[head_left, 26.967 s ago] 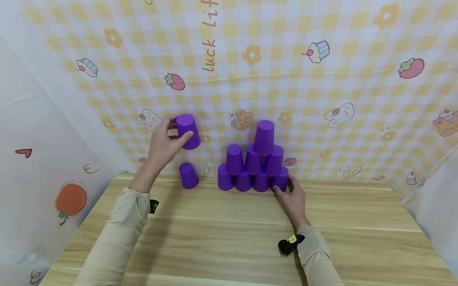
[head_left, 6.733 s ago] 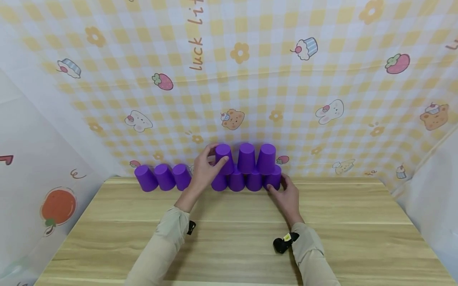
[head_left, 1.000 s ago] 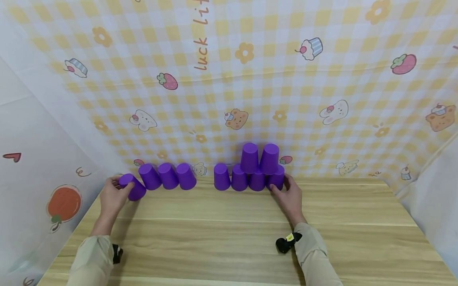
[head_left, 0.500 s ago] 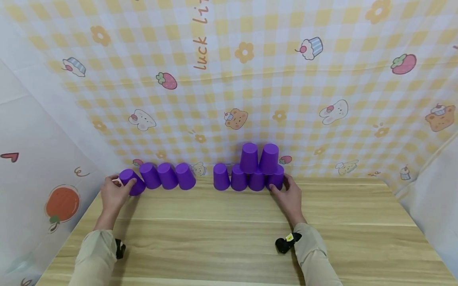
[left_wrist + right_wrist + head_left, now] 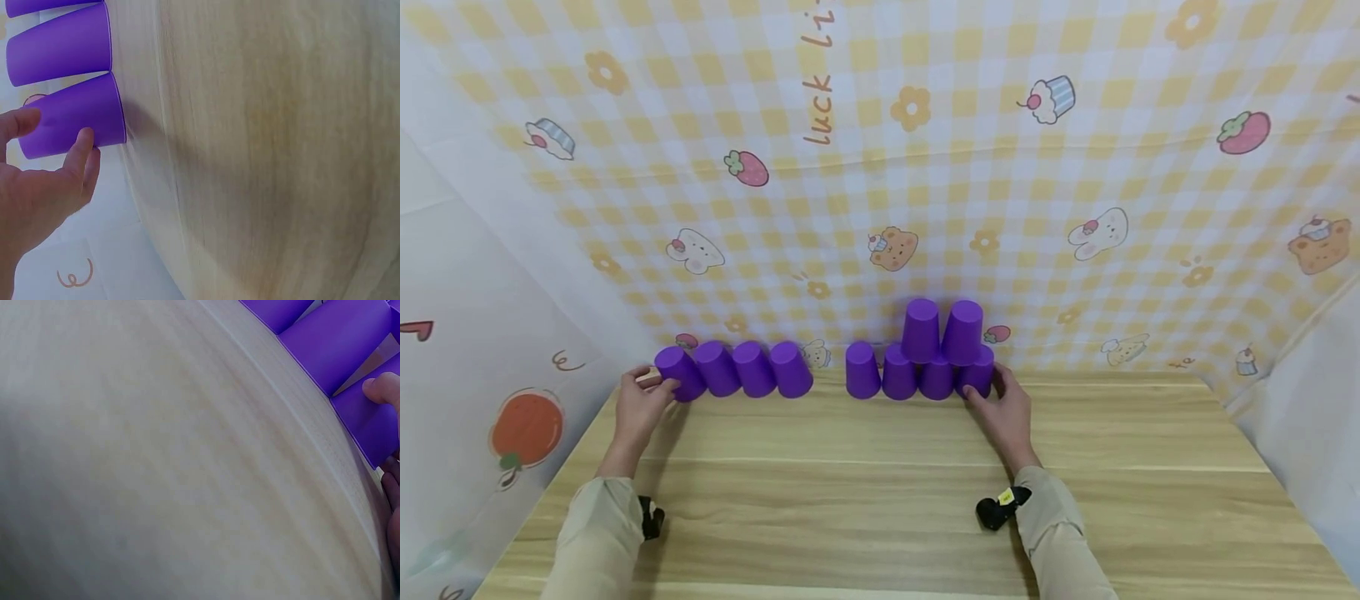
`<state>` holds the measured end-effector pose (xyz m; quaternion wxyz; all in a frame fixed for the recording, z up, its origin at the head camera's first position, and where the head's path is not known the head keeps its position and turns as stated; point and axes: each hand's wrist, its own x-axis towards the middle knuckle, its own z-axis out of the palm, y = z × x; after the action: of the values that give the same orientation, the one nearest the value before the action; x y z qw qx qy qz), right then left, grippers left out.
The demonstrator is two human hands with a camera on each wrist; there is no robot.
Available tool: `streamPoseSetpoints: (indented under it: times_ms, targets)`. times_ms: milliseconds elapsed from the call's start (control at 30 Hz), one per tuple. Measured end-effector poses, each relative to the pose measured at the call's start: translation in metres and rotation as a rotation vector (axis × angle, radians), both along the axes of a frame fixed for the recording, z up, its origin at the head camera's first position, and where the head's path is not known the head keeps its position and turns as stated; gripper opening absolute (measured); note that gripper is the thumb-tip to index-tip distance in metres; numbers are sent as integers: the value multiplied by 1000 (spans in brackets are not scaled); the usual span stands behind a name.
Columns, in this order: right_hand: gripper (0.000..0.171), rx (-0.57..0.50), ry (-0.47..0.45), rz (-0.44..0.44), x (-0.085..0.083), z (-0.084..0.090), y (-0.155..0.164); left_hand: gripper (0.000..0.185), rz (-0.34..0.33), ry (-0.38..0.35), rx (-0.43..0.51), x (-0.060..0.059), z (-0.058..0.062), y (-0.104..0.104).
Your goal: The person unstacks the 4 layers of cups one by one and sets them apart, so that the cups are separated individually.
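My left hand (image 5: 640,408) is at the left end of a row of upside-down purple cups, its thumb and fingertips right at the end cup (image 5: 681,373). In the left wrist view a fairly straight finger touches the side of that cup (image 5: 75,119), with the thumb by its narrow end. Several cups stand in this row, close together. My right hand (image 5: 1009,412) holds the rightmost bottom cup (image 5: 976,373) of the other group, thumb in front and fingers round the far side. Two cups, a left one (image 5: 921,332) and a right one (image 5: 962,333), stand on that bottom row.
The pale wooden table (image 5: 865,483) meets a yellow checked cloth (image 5: 850,208) close behind the cups. A gap separates the left row from the leftmost cup (image 5: 862,371) of the right group. White cloth (image 5: 452,275) hangs along the left side.
Over the last second the left hand moved its cup back into line with the row, and its fingers loosened. Since 6.7 s ago, the upper row's left cup has gone. The right hand stayed put.
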<state>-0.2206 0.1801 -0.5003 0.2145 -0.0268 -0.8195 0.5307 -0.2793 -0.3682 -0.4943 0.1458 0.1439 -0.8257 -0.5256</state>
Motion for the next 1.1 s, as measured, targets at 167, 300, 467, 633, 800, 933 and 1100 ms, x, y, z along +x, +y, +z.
streamPoseSetpoints:
  times_ms: [167, 300, 467, 633, 800, 933, 1100]
  targets:
    - [58, 3, 5, -7, 1, 1, -1, 65, -20, 16, 55, -2, -2, -3]
    - [59, 7, -10, -17, 0, 1, 0, 54, -17, 25, 45, -2, -4, -4]
    - [59, 6, -11, -15, 0, 0, 0, 50, -3, 20, 35, -2, -5, -3]
    - [59, 19, -9, -19, 0, 1, 0, 54, 2, 13, 32, -2, -7, -3]
    - [59, 16, -8, -19, 0, 2, 0, 66, -71, -18, 21, 0, -6, -5]
    - [59, 10, -10, -17, 1, 2, 0, 71, -111, -64, 0, 3, -1, -7]
    - [59, 12, -11, -21, 0, 2, 0, 56, -40, -70, -91, 23, 36, 17]
